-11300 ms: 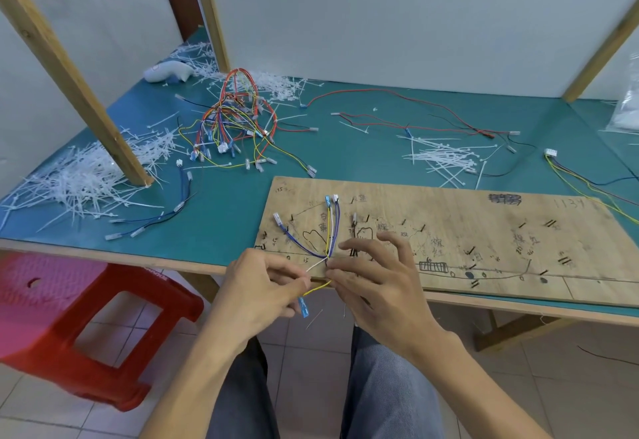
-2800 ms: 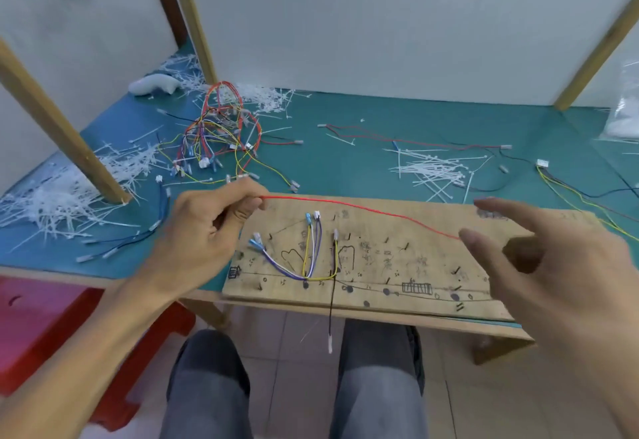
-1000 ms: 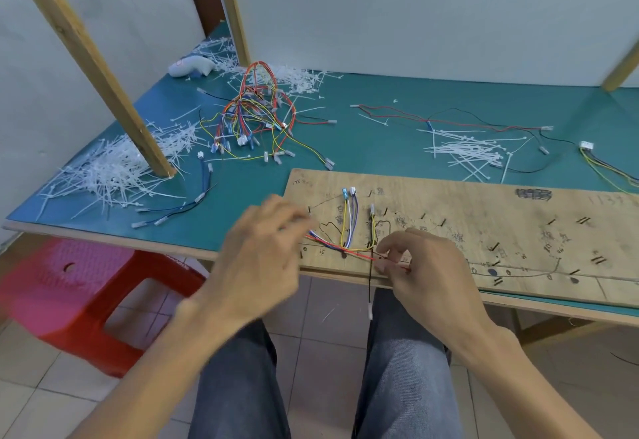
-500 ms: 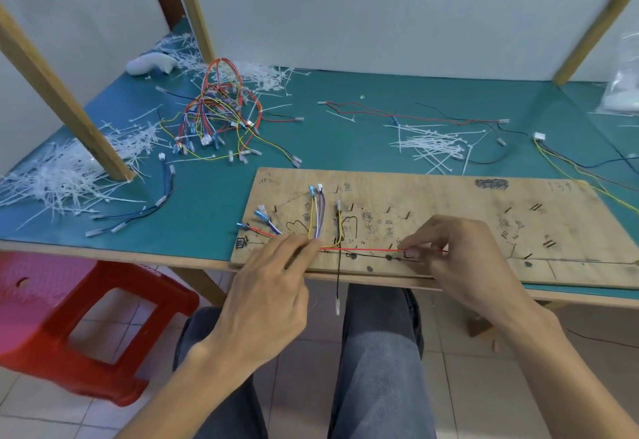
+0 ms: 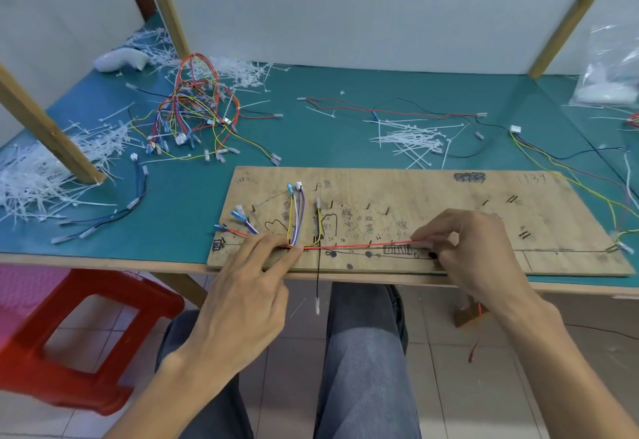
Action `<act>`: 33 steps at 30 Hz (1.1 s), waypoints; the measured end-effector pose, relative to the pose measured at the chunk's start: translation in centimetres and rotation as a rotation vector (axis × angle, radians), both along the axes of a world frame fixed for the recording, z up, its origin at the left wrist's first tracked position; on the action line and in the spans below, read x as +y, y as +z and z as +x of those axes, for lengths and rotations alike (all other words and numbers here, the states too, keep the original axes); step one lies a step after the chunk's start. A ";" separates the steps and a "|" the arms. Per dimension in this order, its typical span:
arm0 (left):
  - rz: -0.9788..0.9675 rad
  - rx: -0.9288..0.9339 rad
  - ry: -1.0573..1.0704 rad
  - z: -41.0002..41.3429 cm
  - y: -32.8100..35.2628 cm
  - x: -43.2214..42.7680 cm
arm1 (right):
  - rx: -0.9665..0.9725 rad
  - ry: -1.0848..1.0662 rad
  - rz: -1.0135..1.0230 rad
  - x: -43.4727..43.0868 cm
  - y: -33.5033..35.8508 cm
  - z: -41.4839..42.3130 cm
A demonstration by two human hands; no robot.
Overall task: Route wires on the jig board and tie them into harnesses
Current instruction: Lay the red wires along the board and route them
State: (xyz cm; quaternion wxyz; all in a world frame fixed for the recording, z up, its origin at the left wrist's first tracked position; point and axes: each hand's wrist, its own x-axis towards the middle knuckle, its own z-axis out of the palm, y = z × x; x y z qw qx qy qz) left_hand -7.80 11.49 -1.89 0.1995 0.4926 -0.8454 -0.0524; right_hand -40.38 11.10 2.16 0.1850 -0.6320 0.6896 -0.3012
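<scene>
A wooden jig board [image 5: 432, 196] lies at the table's front edge. Yellow, white and purple wires [image 5: 295, 217] and a black wire [image 5: 318, 276] run down its left part; the black one hangs off the edge. A red wire [image 5: 359, 246] is stretched along the board's lower line. My left hand [image 5: 249, 286] presses its straight fingertips on the junction where the wires meet. My right hand [image 5: 463, 248] pinches the red wire farther right, and the wire's loose end hangs below the table.
A tangle of finished harnesses [image 5: 193, 117] sits at the back left of the green table [image 5: 311, 141]. White cable ties lie in heaps at the left [image 5: 45, 176] and centre back [image 5: 411, 141]. Loose wires [image 5: 553, 162] trail at the right. A red stool [image 5: 79, 331] stands below left.
My right hand has slid right along the red wire, drawing it taut along the board's lower line. My left hand stays pressed on the junction.
</scene>
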 end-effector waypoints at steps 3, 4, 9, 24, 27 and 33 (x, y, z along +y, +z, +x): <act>0.008 0.012 0.000 -0.1 0.0 -0.1 | -0.014 0.009 0.000 0.1 0.0 -0.6; 0.007 0.017 0.001 -0.1 0.0 -0.1 | -0.035 0.011 0.007 0.0 -0.1 -1.0; 0.008 0.030 0.000 -0.1 0.1 -0.2 | -0.020 0.116 0.016 0.4 0.0 -2.3; -0.051 -0.020 0.039 -0.1 -1.3 0.8 | 0.660 0.120 -0.268 4.8 -2.6 -1.4; -0.100 -0.082 0.047 0.0 -1.5 0.7 | 0.710 0.121 -0.221 5.9 -2.1 -1.0; -0.126 -0.128 0.003 0.0 -0.8 0.3 | 0.520 -0.024 -0.237 4.5 0.3 -1.1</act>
